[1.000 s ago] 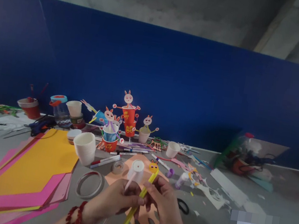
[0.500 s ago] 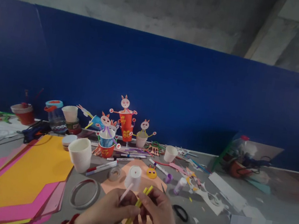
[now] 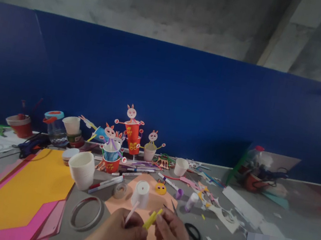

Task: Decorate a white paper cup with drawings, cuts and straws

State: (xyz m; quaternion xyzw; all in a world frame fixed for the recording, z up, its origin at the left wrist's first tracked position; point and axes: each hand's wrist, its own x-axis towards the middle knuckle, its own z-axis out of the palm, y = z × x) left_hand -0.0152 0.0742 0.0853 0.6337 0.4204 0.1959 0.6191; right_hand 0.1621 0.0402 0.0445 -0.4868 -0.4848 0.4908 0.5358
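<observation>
My left hand (image 3: 118, 229) is closed around a yellow straw-like strip (image 3: 149, 220) that slants up to the right. A thin pale pink straw (image 3: 131, 213) sticks up from the same hand. Close beside it, my right hand (image 3: 171, 233) pinches a second yellow end near the strip's top; whether both ends belong to one piece I cannot tell. Just beyond the hands, an upside-down white paper cup (image 3: 140, 194) with a small hole in its base stands on orange paper (image 3: 153, 182). A yellow bunny face cutout (image 3: 160, 187) lies to its right.
Black-handled scissors (image 3: 192, 232) and a glue stick (image 3: 191, 202) are at right, near paper scraps (image 3: 225, 209). A tape roll (image 3: 86, 213), a white cup (image 3: 81, 170) and coloured paper sheets (image 3: 24, 187) are at left. Bunny cup figures (image 3: 132, 136) stand by the blue partition (image 3: 165, 88).
The yellow piece showed one upper end, then two side by side; now these ends are spread apart between my hands. The view has tilted up slightly, so the hands sit lower in it.
</observation>
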